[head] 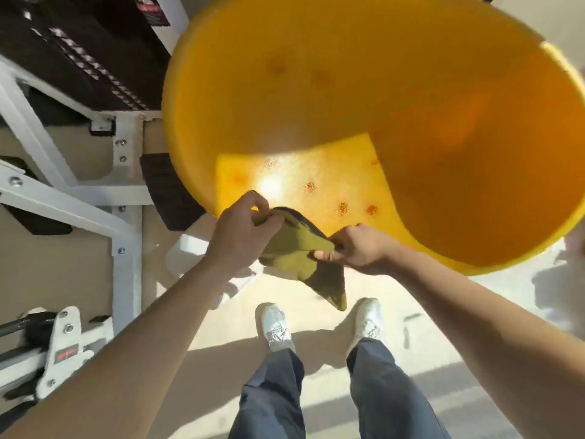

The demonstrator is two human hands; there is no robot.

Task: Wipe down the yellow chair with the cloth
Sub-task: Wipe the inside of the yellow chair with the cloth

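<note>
The yellow chair [348, 99] fills the upper right of the head view, its curved shell partly in shade and its seat front lit by sun, with a few small orange spots. An olive-green cloth [296, 258] hangs just in front of the seat's front edge. My left hand [243, 229] pinches the cloth's upper left corner. My right hand [361, 248] grips its right side, thumb on top. The cloth's lower corner dangles free above the floor, stretched between both hands.
White metal exercise-machine frames [126, 185] with black pads and a weight stack [95, 58] stand to the left of the chair. My legs and white shoes [275, 327] stand on the pale sunlit floor below the hands.
</note>
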